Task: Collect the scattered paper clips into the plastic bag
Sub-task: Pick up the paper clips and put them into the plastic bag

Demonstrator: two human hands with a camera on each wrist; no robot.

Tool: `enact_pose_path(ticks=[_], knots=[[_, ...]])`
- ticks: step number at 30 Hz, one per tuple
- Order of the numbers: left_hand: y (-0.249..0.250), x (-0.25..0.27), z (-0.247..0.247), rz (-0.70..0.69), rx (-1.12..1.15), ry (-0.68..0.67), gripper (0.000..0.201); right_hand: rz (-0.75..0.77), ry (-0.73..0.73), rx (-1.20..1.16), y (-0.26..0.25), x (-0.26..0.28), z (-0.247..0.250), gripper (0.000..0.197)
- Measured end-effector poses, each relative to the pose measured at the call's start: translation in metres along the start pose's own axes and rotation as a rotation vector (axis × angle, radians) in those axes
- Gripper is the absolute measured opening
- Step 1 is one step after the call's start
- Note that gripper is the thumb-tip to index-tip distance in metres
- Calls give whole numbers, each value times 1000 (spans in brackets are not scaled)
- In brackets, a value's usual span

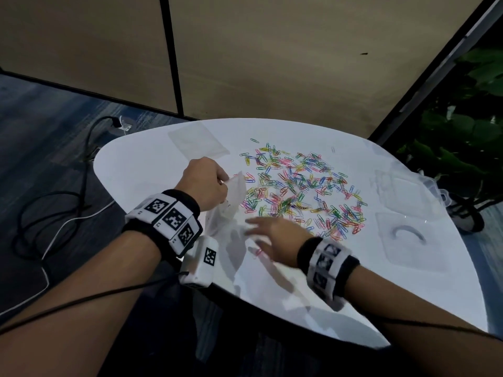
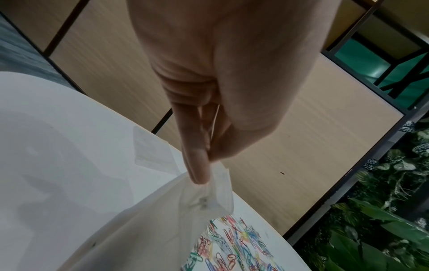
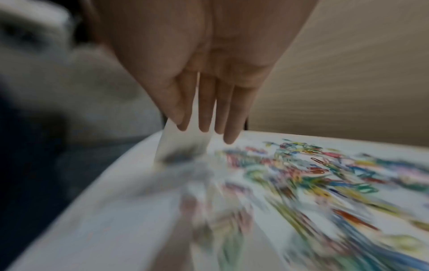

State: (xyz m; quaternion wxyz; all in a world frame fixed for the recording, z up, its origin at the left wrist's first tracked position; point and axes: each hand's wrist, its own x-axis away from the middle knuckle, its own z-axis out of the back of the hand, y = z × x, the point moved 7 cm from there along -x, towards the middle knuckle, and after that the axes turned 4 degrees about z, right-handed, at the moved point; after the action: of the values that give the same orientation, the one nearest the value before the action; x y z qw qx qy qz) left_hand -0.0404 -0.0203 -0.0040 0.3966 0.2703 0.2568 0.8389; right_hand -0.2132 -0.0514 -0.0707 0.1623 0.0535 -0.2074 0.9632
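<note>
Several coloured paper clips (image 1: 302, 189) lie spread over the middle of the white table (image 1: 152, 159); they also show in the left wrist view as a pile of paper clips (image 2: 234, 245) and, blurred, as paper clips (image 3: 320, 176). My left hand (image 1: 209, 183) pinches the top edge of a clear plastic bag (image 1: 231, 213), lifted at the table's left side; thumb and forefinger grip the plastic bag (image 2: 162, 220) at its seal. My right hand (image 1: 272, 235) hovers flat, fingers straight, next to the bag's mouth at the near edge of the clips, blurred. The right hand (image 3: 206, 102) holds nothing I can see.
A second flat clear bag (image 1: 198, 141) lies at the table's far left. A clear plastic box (image 1: 402, 186) and its lid (image 1: 408, 238) sit at the right. Cables (image 1: 54, 213) trail on the floor left of the table. Leafy plants (image 1: 462, 126) stand at the right.
</note>
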Motion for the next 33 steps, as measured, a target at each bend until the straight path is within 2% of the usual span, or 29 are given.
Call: enact_pose_path(ticks=[1, 3, 5, 6, 9, 14, 15, 18, 20, 23, 25, 26, 27, 29, 31, 33], knots=[[-1, 0, 1, 1, -1, 2, 26, 65, -151, 132, -2, 11, -28, 46], [-2, 0, 4, 7, -15, 8, 29, 109, -335, 349, 7, 27, -72, 66], [-1, 0, 4, 17, -19, 10, 30, 69, -367, 473, 22, 32, -91, 87], [0, 0, 3, 20, -20, 7, 29, 47, -344, 518, 29, 29, -91, 91], [4, 2, -3, 13, -35, -21, 28, -62, -250, 569, 50, 10, -73, 74], [5, 0, -9, 7, -56, -65, 28, -291, -172, 444, 94, -20, -54, 73], [5, -1, -10, 5, -56, -67, 28, -290, -145, 395, 96, -25, -51, 64], [5, -2, -11, 3, -49, -76, 29, -213, -53, 350, 93, -36, -39, 21], [6, -2, -13, -2, -50, -78, 29, -278, 8, 301, 99, -36, -29, 16], [7, -2, -15, -1, -52, -83, 28, -568, 183, -18, 127, -18, -10, 16], [6, -2, -15, 4, -54, -87, 30, -771, 327, -436, 146, 2, -3, 7], [6, -3, -16, 8, -56, -91, 30, -825, 395, -693, 149, 10, -1, 6], [6, -3, -16, 8, -56, -93, 31, -847, 469, -953, 147, 15, 2, 6], [7, -3, -18, 4, -60, -98, 30, -793, 591, -1376, 130, 16, 15, 10], [8, -3, -19, 4, -59, -100, 29, -687, 600, -1584, 105, 8, 33, 21], [9, -3, -21, 2, -55, -102, 29, -584, 541, -1673, 76, -2, 45, 25]])
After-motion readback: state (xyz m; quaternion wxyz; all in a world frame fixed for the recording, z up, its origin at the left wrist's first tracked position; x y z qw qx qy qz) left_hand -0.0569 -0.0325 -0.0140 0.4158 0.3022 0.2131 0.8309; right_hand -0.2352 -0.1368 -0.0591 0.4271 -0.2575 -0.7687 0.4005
